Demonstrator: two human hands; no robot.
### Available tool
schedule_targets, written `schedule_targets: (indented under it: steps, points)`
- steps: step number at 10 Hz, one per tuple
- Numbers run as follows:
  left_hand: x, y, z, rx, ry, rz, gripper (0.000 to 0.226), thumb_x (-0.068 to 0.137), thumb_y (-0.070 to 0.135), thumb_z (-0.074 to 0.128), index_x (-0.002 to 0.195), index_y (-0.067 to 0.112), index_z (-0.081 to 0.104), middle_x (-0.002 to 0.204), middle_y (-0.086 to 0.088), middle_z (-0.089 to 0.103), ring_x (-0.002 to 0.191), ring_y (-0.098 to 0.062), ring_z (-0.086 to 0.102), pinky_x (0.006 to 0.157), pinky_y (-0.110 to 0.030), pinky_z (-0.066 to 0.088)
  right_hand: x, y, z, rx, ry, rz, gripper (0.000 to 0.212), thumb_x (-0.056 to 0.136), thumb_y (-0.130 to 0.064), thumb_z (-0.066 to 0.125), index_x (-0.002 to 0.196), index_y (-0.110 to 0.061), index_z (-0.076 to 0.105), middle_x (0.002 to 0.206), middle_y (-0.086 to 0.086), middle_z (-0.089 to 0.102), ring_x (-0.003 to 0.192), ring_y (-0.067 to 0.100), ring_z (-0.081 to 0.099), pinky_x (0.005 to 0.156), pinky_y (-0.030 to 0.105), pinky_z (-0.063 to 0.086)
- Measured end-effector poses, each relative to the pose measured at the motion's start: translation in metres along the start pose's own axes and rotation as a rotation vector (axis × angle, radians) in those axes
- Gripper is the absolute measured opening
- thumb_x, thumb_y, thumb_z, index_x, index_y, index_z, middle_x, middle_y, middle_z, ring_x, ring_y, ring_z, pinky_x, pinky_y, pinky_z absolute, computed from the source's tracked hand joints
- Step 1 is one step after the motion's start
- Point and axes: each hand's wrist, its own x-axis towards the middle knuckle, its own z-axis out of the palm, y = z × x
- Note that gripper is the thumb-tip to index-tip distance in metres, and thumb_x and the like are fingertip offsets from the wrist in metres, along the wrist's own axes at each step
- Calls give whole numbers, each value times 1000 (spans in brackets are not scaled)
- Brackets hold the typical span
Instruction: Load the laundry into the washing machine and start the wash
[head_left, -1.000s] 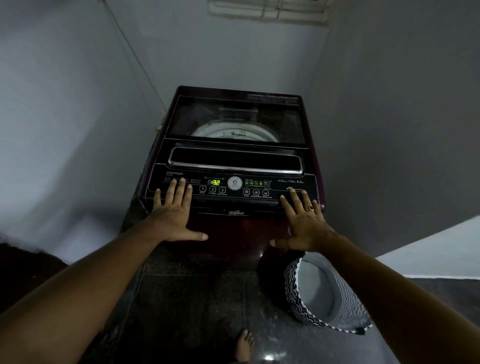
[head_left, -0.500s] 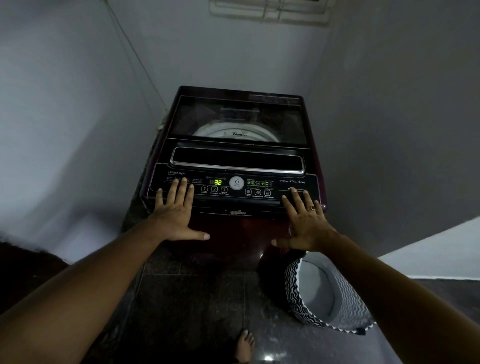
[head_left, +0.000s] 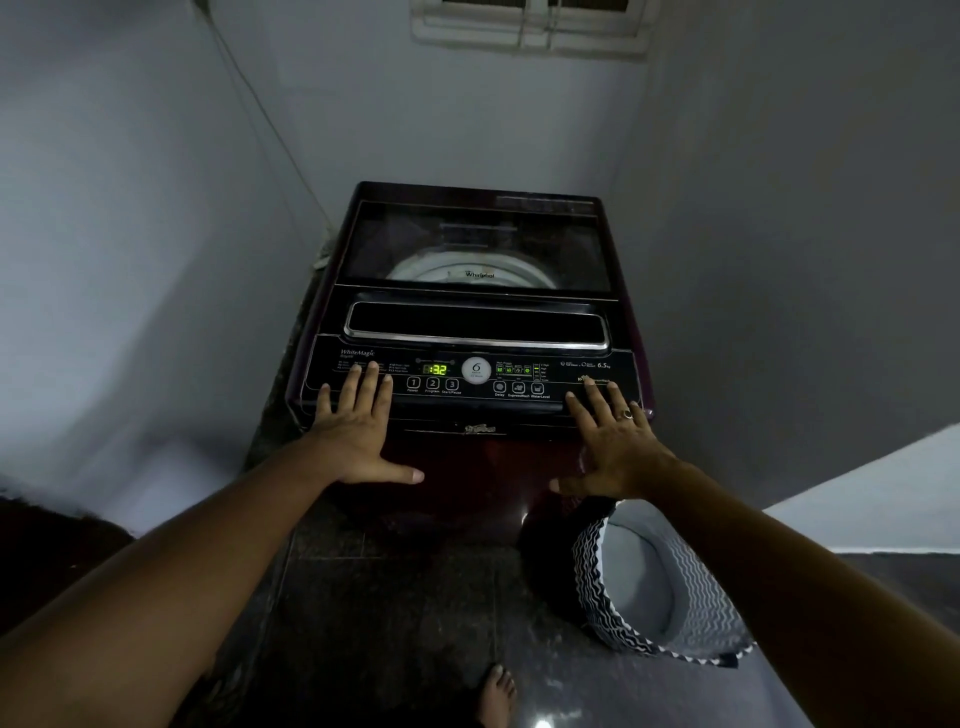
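Both hands spread flat on the washing machine at centre frame: left hand, right hand; display reads 32, lid closed.

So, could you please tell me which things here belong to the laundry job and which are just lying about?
Job: Whirlpool washing machine, control panel, laundry basket, left hand, right hand.
Lying about: window grille, wall cable.
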Motion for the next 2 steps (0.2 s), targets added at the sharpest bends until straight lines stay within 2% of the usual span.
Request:
schedule_targets:
  steps: [2]
  points:
    - [-11,-6,-22,-31,22,31,134,66,92,50,158,16,-12,164,-10,-24,152,-30,-17,122,-56,8,1,-6,-24,39,-72,54,130,67,-91,56,163,-25,-1,169,8,-15,156,36,-7,122,65,13]
